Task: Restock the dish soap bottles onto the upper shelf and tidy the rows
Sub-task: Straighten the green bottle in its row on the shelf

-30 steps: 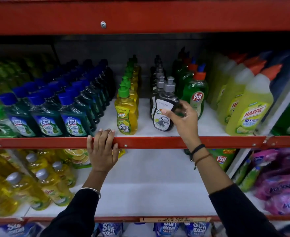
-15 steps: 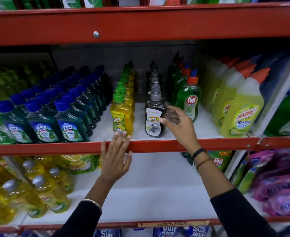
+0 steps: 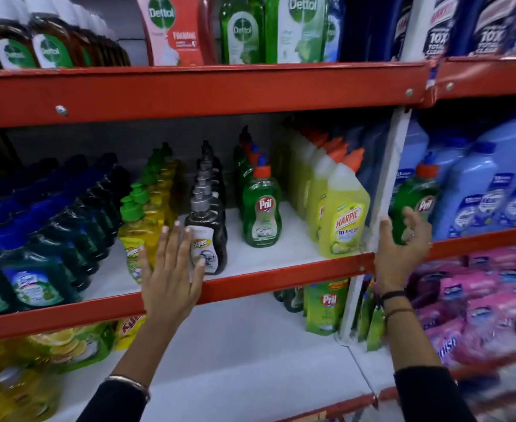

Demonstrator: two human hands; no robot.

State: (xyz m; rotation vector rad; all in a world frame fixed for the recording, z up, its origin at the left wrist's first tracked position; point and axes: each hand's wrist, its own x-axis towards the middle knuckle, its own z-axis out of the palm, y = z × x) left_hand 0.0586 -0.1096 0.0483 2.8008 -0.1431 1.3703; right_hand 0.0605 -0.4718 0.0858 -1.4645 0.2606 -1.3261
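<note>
Mostly stocked: the red shelf [image 3: 281, 271] carries full rows running front to back, namely dark blue-capped bottles [image 3: 37, 269] at left, a yellow soap row [image 3: 138, 233], a black pump-bottle row [image 3: 206, 239], a green Pril row [image 3: 261, 208] and yellow Harpic bottles [image 3: 342, 214] at the right end. White gaps show on the shelf floor beside the Pril row, so by my read there is room for more stock and the rows are only partly tidied. One green Pril bottle [image 3: 415, 202] sits past the white divider [image 3: 384, 184] among the pale blue bottles [image 3: 494, 190], off its row. The right hand [image 3: 403, 248] reaches for it, grip spread with fingers curled near the bottle but not closed on it. The left hand [image 3: 171, 269] lies flat and spread in front of the yellow and black front bottles, holding nothing. Compared with half a second ago, the view has swung up and right, the right hand has left the black pump bottle and crossed to the next bay, and the left hand has risen from the shelf lip.
</note>
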